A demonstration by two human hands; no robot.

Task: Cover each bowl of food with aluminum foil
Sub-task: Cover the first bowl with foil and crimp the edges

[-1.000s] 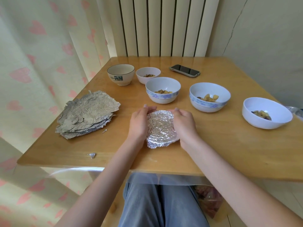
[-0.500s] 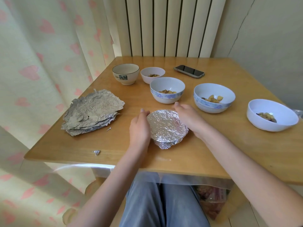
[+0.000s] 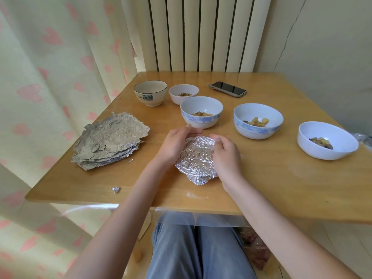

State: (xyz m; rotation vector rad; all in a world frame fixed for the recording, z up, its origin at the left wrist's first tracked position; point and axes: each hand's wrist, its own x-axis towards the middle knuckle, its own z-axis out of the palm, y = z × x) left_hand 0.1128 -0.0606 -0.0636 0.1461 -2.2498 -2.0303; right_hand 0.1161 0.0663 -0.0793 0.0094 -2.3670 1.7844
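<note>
Foil-covered bowl (image 3: 196, 161) at 6 o'clock on worktop (image 3: 281, 178). Left hand (image 3: 175, 142) and right hand (image 3: 226, 154) grasp its sides. Advice: crimp foil under the rim all round, pressing lightly.

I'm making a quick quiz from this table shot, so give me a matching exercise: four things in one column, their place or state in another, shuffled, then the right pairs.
Things:
1. foil-covered bowl
2. phone
3. stack of foil sheets
4. plain white bowl

Places or states:
A. far right, uncovered
B. between both hands
C. left side of the table
D. far side, screen up

Pairs: 1-B, 2-D, 3-C, 4-A
</note>
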